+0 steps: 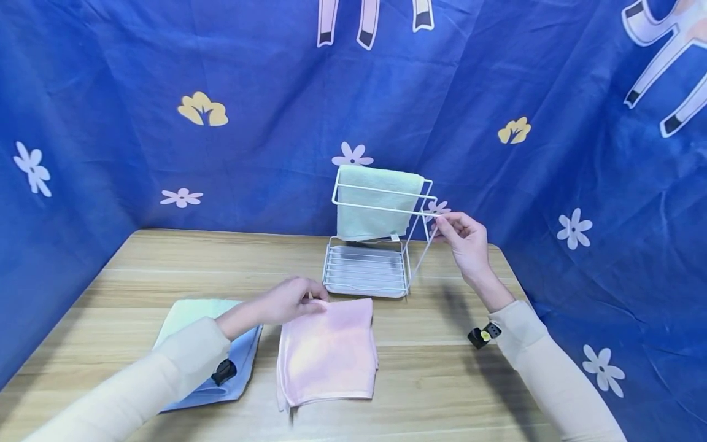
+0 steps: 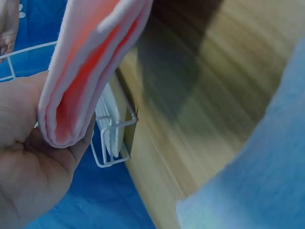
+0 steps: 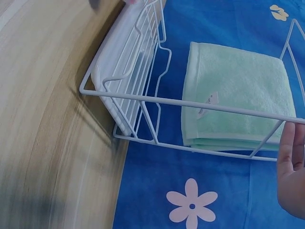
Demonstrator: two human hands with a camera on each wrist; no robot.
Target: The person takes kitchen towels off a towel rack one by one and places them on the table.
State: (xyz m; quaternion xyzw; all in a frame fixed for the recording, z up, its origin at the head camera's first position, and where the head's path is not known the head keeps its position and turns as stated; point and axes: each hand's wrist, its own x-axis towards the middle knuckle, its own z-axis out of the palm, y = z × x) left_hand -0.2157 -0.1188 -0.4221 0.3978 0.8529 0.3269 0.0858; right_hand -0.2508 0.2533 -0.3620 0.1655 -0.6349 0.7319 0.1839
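Note:
A folded pink towel (image 1: pixel 329 356) hangs from my left hand (image 1: pixel 293 299), which pinches its top edge in front of the rack. In the left wrist view the folded layers of the pink towel (image 2: pixel 90 62) lie between thumb and fingers. My right hand (image 1: pixel 466 242) holds the upper right corner of a white wire rack (image 1: pixel 386 209). Over the rack's rear top bar drapes a light green towel (image 1: pixel 375 205), its small white label showing in the right wrist view near the lower edge. The right hand (image 3: pixel 293 167) is only partly in that view, fingers at the wire.
A white tray (image 1: pixel 364 288) sits in the rack's base under a wire grid. To the left, partly under my left forearm, lie green and blue towels (image 1: pixel 240 368) on the wooden table (image 1: pixel 442 380). A blue patterned cloth (image 1: pixel 265 123) encloses the table's back and sides.

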